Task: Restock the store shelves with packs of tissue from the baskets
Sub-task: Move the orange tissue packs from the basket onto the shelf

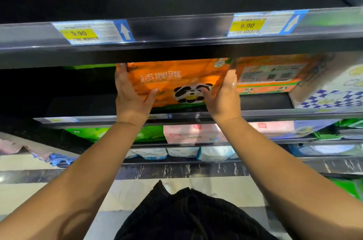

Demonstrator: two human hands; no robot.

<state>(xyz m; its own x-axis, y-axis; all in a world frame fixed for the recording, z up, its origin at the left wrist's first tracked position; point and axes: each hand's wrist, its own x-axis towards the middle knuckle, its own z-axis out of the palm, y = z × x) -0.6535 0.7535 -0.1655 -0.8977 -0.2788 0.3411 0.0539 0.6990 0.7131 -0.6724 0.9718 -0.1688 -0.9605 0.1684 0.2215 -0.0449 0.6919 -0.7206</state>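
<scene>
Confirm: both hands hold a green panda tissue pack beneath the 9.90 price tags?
Wrong colour: the head view shows the tissue pack is orange, not green. The left hand and right hand do hold it beneath the 9.90 price tags.

On the dark shelf [263, 100] in front of you, an orange pack [269, 75] sits right of centre, with a blue-checked pack [330, 96] just beside it, farther right.

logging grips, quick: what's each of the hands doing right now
Left hand: holding the left side of the orange tissue pack.
Right hand: holding the right side of the same pack.
</scene>
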